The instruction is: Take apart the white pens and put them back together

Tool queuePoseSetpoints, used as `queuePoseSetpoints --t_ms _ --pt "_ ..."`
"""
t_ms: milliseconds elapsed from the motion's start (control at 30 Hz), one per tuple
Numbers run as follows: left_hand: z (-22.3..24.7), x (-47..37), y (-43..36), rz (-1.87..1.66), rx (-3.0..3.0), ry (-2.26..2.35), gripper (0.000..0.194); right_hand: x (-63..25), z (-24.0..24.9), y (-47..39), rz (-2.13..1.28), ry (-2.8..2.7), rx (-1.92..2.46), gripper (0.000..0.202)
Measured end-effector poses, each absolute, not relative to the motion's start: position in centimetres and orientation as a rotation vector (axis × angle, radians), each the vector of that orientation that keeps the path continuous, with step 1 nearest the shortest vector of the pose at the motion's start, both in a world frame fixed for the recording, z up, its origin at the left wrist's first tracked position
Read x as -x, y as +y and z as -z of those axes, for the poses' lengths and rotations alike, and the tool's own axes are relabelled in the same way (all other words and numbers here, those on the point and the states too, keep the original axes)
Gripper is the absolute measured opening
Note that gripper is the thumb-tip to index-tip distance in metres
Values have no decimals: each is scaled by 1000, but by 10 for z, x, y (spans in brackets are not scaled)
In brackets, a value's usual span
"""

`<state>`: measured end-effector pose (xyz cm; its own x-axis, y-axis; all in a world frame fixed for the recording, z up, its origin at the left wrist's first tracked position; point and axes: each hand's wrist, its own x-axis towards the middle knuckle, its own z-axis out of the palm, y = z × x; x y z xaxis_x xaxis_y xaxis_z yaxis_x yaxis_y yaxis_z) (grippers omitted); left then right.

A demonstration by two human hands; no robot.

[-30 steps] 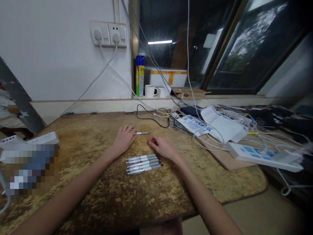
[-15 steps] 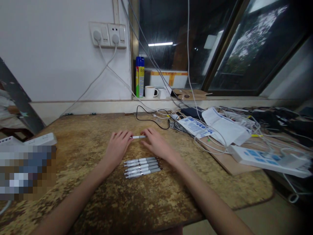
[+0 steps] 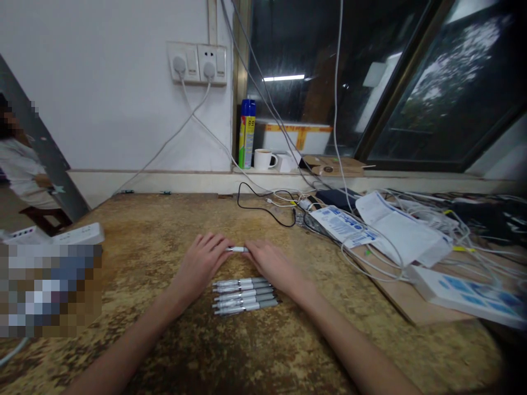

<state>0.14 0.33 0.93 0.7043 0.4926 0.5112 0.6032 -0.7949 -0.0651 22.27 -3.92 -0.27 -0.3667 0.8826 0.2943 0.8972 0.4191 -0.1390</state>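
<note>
A worn wooden table [image 3: 144,230] is spreading out to its straight back edge. The left hand [image 3: 206,255] and the right hand [image 3: 274,266] are facing each other mid-table, both pinching narrowly. A row of pens [image 3: 242,295] is lying farther from the back edge. A single white pen [image 3: 236,249] is running crosswise between the hands, each holding one end.

Uncovered and Slim

The left forearm [image 3: 138,340] and right forearm [image 3: 348,340] are bare as far as they show, tapering to narrow wrists [image 3: 180,293]. The left grip [image 3: 205,257] and right grip [image 3: 272,266] are bare human hands with slender fingers [image 3: 213,241].
</note>
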Motion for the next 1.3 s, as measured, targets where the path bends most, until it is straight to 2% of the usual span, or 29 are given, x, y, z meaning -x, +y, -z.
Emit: queuePoseSetpoints --t_ms 200,600,733,933,1300 --pt "-10 -6 -5 581 2665 -918 18 -217 2 -40 110 -2387 1555 16" --pt "1 -11 -12 483 2793 -1218 19 -219 6 -39 141 -2412 1487 15" --pt "3 -12 -9 492 2782 -1193 22 -223 6 -37 163 -2351 1445 16" --pt "4 -6 -3 528 2802 -1111 22 -229 8 -34 -37 -2310 1320 23" --pt "5 -2 -3 538 2793 -1082 24 -227 -5 -43 -21 -2286 1320 24"
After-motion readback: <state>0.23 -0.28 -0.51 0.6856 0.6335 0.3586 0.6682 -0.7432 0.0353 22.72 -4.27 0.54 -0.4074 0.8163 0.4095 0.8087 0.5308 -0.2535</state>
